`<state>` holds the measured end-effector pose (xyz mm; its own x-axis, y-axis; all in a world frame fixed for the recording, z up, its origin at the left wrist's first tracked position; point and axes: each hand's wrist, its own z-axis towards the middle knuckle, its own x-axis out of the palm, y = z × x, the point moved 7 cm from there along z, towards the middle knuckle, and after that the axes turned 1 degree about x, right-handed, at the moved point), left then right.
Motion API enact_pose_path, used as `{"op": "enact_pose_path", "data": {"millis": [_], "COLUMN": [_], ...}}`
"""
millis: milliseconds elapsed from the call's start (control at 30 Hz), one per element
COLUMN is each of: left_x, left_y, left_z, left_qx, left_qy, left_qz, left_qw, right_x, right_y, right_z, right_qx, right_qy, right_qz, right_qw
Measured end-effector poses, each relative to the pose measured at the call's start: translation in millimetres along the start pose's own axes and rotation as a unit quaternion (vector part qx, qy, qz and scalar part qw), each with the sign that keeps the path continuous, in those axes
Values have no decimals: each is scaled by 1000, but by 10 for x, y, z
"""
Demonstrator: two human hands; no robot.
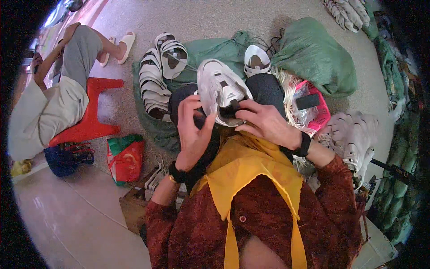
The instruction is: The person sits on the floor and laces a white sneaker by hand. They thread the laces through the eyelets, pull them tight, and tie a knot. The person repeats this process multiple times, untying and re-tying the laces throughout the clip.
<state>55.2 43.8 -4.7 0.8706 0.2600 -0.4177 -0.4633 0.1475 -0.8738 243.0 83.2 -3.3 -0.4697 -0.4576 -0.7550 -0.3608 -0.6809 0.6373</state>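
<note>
A white shoe upper point(221, 85) with black inner edges rests across my lap, its toe pointing away from me. My left hand point(193, 129) is curled at its left side, with fingertips and thumb against the rim. At the right of the opening, my right hand point(264, 121) pinches the edge near the dark tongue loop. What lies under the right fingertips is hidden. A yellow apron point(251, 154) covers my lap below the upper.
Overlapping white shoe uppers point(153, 85) lie on a green sheet point(206, 51) ahead. On the right are a full green sack point(313, 58), a pink basket point(323, 114) and more shoe pieces point(354, 134). Someone in grey trousers point(78, 58) sits on a red stool point(96, 107) at left.
</note>
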Motion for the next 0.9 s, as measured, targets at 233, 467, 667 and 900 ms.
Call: {"op": "enact_pose_path", "data": {"millis": [233,467,667,900], "left_x": [223,213,208,218], "left_y": [-11,177,177,145], "left_z": [44,-55,-44,-7], "left_qx": [110,51,31,44], "left_qy": [3,21,42,63], "left_qz": [146,132,145,145], "left_qw": [983,990,988,986], "right_x": [14,118,-288,117], "right_y": [-8,-86,-355,-1790], "right_z": [-6,-40,-425,-2084], "right_qx": [-34,-48,101,474], "right_qy": [6,9,-178,-313], "right_qz": [32,111,213,244], "right_qw": [999,993,955,786]}}
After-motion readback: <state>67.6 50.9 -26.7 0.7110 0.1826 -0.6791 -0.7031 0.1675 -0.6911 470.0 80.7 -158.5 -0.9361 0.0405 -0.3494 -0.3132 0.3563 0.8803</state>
